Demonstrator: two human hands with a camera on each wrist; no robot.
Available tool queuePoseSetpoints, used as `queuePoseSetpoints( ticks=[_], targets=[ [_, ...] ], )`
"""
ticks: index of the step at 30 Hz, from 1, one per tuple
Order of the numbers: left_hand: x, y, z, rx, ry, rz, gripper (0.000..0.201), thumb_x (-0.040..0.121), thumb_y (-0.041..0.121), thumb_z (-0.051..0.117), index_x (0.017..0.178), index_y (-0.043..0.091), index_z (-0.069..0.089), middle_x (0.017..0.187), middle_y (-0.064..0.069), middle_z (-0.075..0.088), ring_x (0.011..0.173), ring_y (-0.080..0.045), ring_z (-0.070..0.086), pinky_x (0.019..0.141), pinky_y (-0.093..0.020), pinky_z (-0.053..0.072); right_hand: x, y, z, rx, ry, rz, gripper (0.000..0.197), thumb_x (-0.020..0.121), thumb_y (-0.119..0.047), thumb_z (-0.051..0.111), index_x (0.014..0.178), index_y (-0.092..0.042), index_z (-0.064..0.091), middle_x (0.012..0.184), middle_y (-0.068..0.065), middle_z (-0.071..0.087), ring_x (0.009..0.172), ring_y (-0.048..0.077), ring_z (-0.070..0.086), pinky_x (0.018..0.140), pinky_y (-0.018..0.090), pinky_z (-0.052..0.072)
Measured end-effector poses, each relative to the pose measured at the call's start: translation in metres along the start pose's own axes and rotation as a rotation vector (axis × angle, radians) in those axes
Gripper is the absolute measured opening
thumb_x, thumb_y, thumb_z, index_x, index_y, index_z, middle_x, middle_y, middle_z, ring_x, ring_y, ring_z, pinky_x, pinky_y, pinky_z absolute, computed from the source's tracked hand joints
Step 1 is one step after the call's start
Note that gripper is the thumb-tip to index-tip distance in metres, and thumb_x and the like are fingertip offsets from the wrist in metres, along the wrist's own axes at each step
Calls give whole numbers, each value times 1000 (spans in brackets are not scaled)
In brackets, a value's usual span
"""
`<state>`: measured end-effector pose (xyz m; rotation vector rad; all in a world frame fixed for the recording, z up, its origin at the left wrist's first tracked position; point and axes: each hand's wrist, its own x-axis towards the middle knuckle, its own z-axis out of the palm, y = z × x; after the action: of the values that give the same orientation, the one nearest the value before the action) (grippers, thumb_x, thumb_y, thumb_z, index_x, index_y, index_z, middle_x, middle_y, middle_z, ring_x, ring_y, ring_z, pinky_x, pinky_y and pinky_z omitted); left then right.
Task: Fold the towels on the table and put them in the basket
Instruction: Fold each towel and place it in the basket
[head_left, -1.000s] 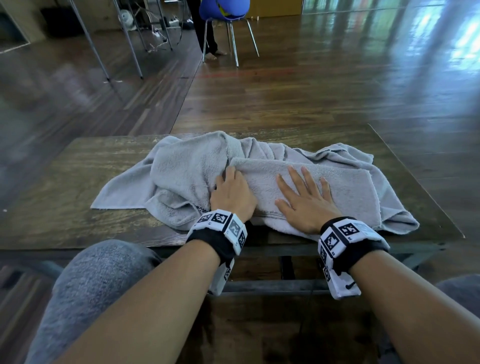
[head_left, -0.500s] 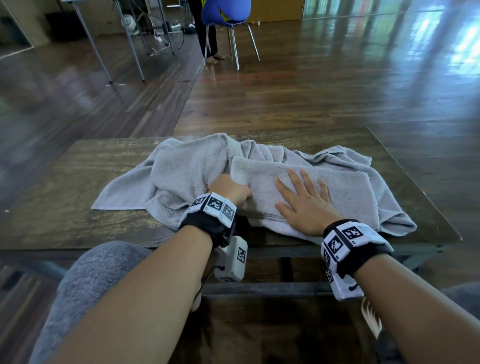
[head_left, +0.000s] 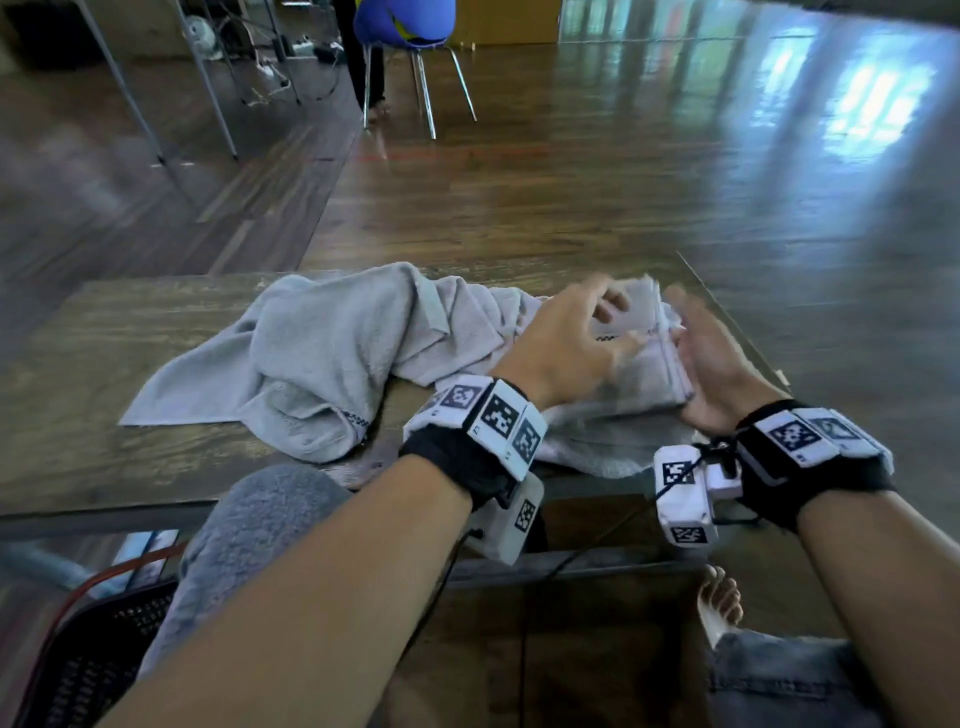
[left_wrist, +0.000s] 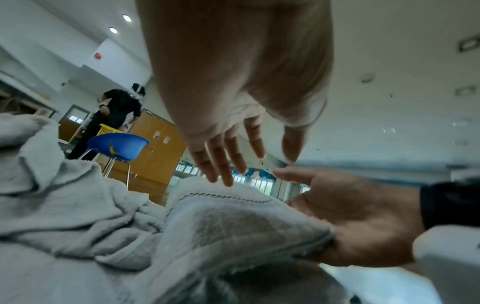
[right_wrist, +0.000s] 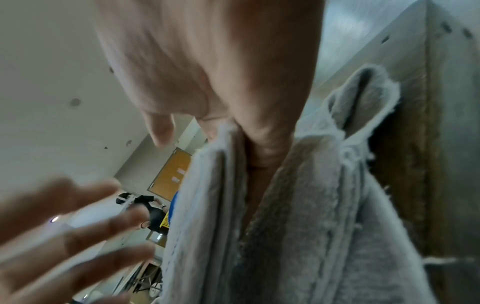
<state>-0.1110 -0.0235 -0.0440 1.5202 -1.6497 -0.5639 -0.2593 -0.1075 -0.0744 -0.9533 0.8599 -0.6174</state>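
Observation:
A folded grey towel (head_left: 641, 376) lies at the right end of the wooden table (head_left: 104, 364), its stacked edges tilted up between my hands. My left hand (head_left: 566, 338) hovers over it with straight fingers (left_wrist: 221, 164) touching its top edge. My right hand (head_left: 711, 358) is flat against its right side, fingers (right_wrist: 265, 144) tucked under the folded layers, thumb free. An unfolded grey towel (head_left: 322, 353) lies crumpled on the middle of the table, partly under the folded one. A dark mesh basket (head_left: 88, 665) with a red rim shows at the lower left, beside my knee.
The table's right edge (head_left: 737, 322) runs just past my right hand. A blue chair (head_left: 405, 26) and a standing person (left_wrist: 114, 115) are across the wooden floor. Metal frame legs (head_left: 208, 88) stand at the far left. A bare foot (head_left: 719, 597) shows under the table.
The left end of the folded strip has come over to the right into a shorter stack. My left hand let go and moved right above it. My right hand turned in under its right side.

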Motion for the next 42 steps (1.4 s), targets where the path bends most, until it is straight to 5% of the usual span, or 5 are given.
queuePoseSetpoints(
  ticks=[6, 16, 23, 38, 42],
  targets=[
    [-4, -19, 17, 359, -309, -81, 57, 75, 41, 81, 124, 21, 57, 121, -6, 50, 108, -22, 51, 95, -40, 47, -7, 15, -19, -141, 200, -76, 25, 96, 9, 48, 119, 7, 58, 112, 28, 66, 80, 25, 71, 67, 38, 63],
    [-8, -16, 42, 505, -244, 11, 26, 81, 36, 75, 103, 23, 70, 111, -4, 57, 108, -24, 51, 94, -43, 48, -22, 10, -41, -1182, 588, -319, 26, 85, -27, 66, 108, -18, 60, 96, -2, 65, 95, 19, 56, 78, 32, 42],
    [-5, -11, 55, 445, -138, 49, 17, 91, 32, 64, 101, 20, 71, 99, -6, 64, 92, -24, 60, 84, -44, 53, -16, 11, -54, -974, 476, -129, 37, 95, -29, 59, 78, 2, 70, 60, 8, 72, 45, 13, 64, 52, 26, 53],
    [-15, -22, 74, 247, -143, 235, 23, 86, 26, 75, 100, 8, 74, 104, -8, 62, 91, -23, 61, 82, -38, 52, -20, 5, -52, -997, 540, -31, 30, 88, -15, 61, 61, -11, 49, 59, 4, 48, 59, 19, 48, 59, 29, 40],
    [-11, -31, 72, 412, -120, 202, 33, 91, 50, 61, 102, 21, 72, 131, 2, 60, 126, -19, 51, 112, -38, 34, -18, 3, -50, -1088, 534, 8, 24, 88, -15, 59, 66, -8, 51, 62, 6, 53, 61, 21, 53, 57, 28, 42]
  ],
)
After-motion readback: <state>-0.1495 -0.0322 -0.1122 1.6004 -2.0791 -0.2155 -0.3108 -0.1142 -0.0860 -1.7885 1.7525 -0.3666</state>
